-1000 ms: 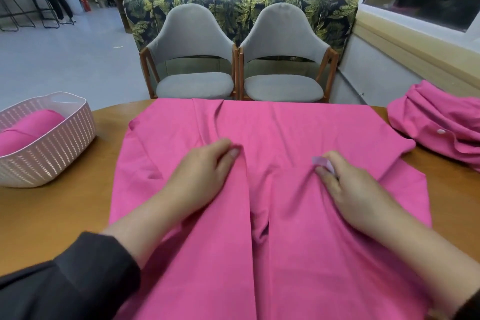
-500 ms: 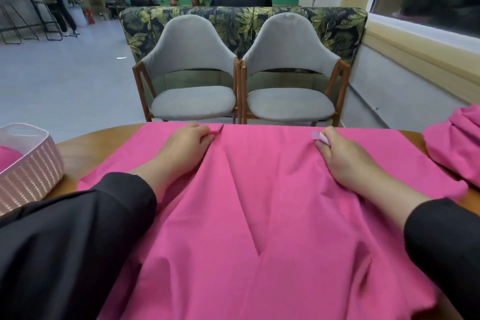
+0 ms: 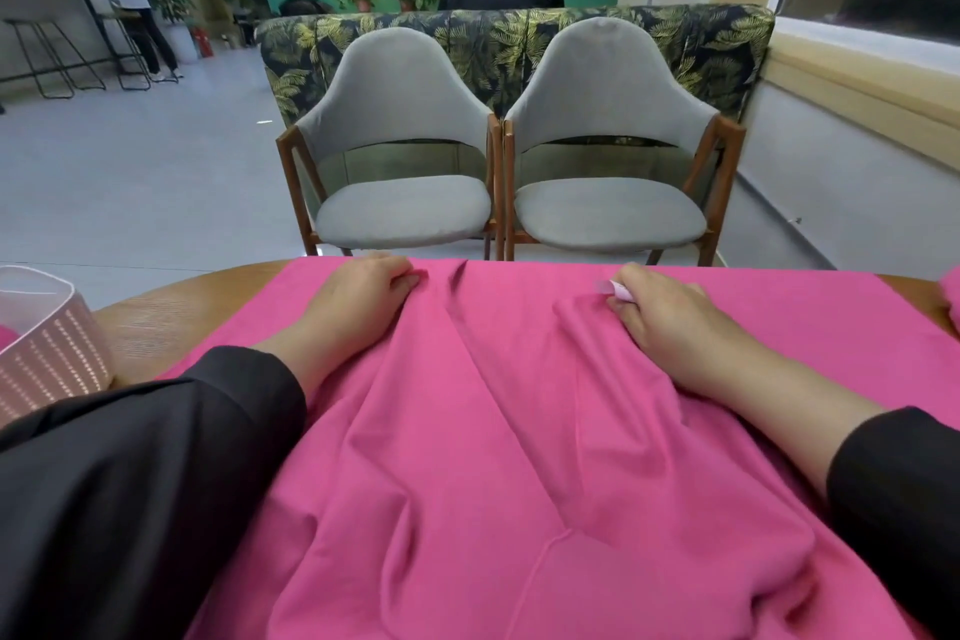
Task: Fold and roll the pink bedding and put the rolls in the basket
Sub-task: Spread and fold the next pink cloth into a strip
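- Pink bedding [image 3: 519, 431] covers the wooden table [image 3: 150, 322], filling lower centre of the frame, under both hands.
- Left hand [image 3: 358, 296] and right hand [image 3: 660, 312], upper centre, each pinch its far fold, fingers curled.
- Basket [image 3: 47, 343] at left edge; two grey chairs [image 3: 405, 161] behind.

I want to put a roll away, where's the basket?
In the head view, the basket sits at the far left table edge, beside the left sleeve.
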The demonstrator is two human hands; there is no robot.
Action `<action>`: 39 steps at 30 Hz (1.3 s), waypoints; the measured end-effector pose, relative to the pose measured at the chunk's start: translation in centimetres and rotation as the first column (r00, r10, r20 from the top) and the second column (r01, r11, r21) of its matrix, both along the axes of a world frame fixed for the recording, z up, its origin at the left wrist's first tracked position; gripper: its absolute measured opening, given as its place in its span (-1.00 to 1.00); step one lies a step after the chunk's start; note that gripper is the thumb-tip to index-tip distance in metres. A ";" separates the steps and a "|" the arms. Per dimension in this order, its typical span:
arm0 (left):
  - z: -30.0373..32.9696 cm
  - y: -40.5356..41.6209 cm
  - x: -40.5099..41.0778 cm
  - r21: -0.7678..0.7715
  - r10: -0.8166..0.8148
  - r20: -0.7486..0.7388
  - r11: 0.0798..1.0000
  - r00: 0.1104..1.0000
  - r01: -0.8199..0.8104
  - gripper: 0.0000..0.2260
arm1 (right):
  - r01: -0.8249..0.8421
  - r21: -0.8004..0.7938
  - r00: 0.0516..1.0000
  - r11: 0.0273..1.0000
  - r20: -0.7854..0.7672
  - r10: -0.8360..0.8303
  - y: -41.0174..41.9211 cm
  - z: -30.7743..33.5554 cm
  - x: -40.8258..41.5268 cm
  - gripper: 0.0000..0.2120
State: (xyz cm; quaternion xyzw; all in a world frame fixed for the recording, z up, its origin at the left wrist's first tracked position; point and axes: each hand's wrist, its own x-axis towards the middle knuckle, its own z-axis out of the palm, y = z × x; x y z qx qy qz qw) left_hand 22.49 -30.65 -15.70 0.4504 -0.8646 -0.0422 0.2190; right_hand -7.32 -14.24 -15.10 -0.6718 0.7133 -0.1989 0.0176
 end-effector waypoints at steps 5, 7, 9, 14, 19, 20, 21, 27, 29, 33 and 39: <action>-0.3 -0.8 0.0 0.034 0.060 -0.116 0.998 0.991 -0.057 -0.75 | -0.035 0.134 0.997 0.990 0.068 0.026 -2.8 0.1 2.2 -0.81; 0.2 -1.7 0.3 0.041 0.092 -0.137 0.995 0.986 -0.087 -0.73 | -0.025 0.137 0.998 0.990 0.054 0.018 -3.4 -0.8 2.8 -0.85; 0.1 -3.2 0.8 0.035 0.156 -0.147 0.988 0.977 -0.152 -0.78 | -0.005 0.121 1.000 0.993 0.008 0.004 -3.5 -1.5 3.2 -0.76; -0.8 -5.9 0.7 0.110 0.254 -0.022 0.962 0.967 -0.250 -0.87 | -0.011 0.168 0.998 0.986 0.068 -0.001 -2.8 -0.5 3.7 -0.57; -1.3 -6.9 0.5 0.068 0.326 0.064 0.941 0.943 -0.330 -0.86 | 0.028 0.195 0.984 0.980 0.169 -0.062 -3.5 0.9 3.6 -0.51; -1.3 -7.1 1.0 0.059 0.348 0.090 0.933 0.933 -0.354 -0.85 | 0.039 0.185 0.988 0.982 0.141 -0.066 -3.9 0.9 3.6 -0.52; -1.2 -7.3 1.6 0.054 0.373 0.105 0.923 0.922 -0.380 -0.86 | 0.040 0.177 0.994 0.984 0.096 -0.057 -4.1 0.8 3.6 -0.50; -1.4 -8.3 6.0 0.070 0.470 0.034 0.879 0.882 -0.471 -0.82 | 0.014 0.164 0.999 0.986 -0.049 -0.006 -4.4 -0.9 3.5 -0.36; -1.4 -8.4 6.7 0.082 0.483 0.021 0.872 0.875 -0.483 -0.81 | 0.013 0.165 0.998 0.986 -0.059 -0.003 -4.5 -0.9 3.3 -0.39; -1.0 -7.6 6.1 0.035 0.429 -0.005 0.903 0.903 -0.429 -0.81 | 0.010 0.156 0.998 0.988 -0.063 0.000 -4.5 -1.0 3.3 -0.39; -0.9 -6.7 4.3 0.088 0.261 -0.006 0.962 0.965 -0.259 -0.88 | 0.006 0.156 0.998 0.988 -0.057 0.003 -4.6 -1.1 3.3 -0.36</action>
